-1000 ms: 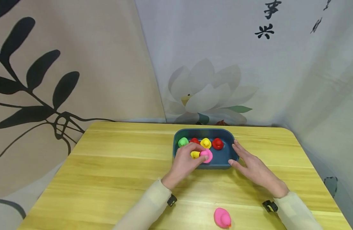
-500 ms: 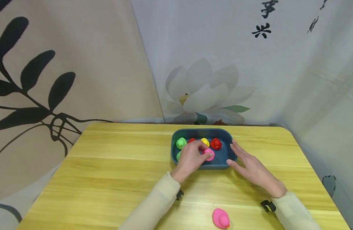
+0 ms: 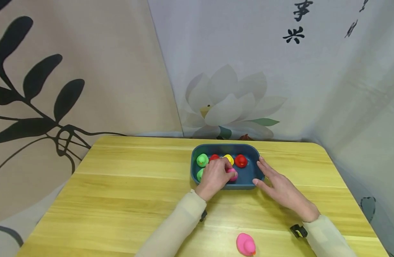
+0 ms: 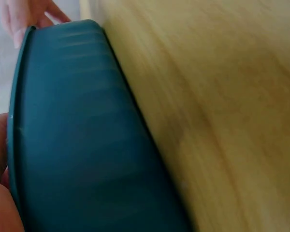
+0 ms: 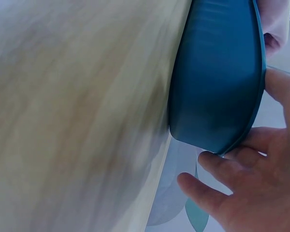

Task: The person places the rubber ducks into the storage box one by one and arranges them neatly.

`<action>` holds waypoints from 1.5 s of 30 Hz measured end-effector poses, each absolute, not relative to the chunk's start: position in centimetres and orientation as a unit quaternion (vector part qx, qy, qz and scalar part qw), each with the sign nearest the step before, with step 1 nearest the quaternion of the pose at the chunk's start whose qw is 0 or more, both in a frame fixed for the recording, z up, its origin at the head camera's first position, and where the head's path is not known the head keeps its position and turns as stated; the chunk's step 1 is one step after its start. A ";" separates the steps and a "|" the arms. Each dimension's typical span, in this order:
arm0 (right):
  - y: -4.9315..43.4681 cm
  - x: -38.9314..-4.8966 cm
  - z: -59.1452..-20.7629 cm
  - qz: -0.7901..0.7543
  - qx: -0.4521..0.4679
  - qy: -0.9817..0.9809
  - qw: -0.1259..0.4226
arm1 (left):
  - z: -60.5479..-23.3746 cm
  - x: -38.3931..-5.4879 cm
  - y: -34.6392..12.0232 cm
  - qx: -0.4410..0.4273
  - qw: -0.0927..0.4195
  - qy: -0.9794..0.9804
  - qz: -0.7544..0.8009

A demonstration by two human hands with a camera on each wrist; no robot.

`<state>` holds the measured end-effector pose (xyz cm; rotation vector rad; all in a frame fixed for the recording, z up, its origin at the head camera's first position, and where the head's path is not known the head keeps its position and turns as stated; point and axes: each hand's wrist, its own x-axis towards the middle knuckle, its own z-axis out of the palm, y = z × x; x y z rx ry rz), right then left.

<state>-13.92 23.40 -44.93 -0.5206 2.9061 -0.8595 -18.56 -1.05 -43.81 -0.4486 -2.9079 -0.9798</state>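
Observation:
In the head view a dark blue rectangular tray (image 3: 250,175) sits near the table's back edge. My left hand (image 3: 215,176) reaches into it, thumb and fingers pinching a pink rubber duck (image 3: 233,175) low over the tray floor. Two green ducks (image 3: 202,160), two red ducks (image 3: 241,161) and a yellow duck (image 3: 229,159) lie around it, some partly covered by the hand. At the tray's right end my right hand (image 3: 281,185) touches the rim with extended fingers and thumb. The right wrist view shows those fingers (image 5: 222,166) at the tray's corner.
Another pink duck (image 3: 246,244) lies on the wooden table (image 3: 136,200) close to the front, between the forearms. Printed cloth (image 3: 126,71) hangs behind the table. Each wrist wears a small black camera (image 3: 298,231).
The left hand has moved slightly right and lowered the pink duck into the tray. A green duck at the tray's near left has come into sight. The right hand stays at the rim.

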 end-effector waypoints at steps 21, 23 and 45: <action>23.3 -13.9 -44.3 -0.263 -0.166 0.949 0.044 | -41.9 -16.3 -4.7 -0.204 0.071 -0.928 -0.303; 23.2 -13.9 -44.3 -0.263 -0.166 0.949 0.046 | -41.7 -16.1 -6.3 -0.214 0.082 -0.926 -0.300; 21.7 -9.6 -43.1 -0.268 -0.195 0.942 -0.045 | -44.3 -16.0 -14.0 -0.176 -0.033 -0.937 -0.299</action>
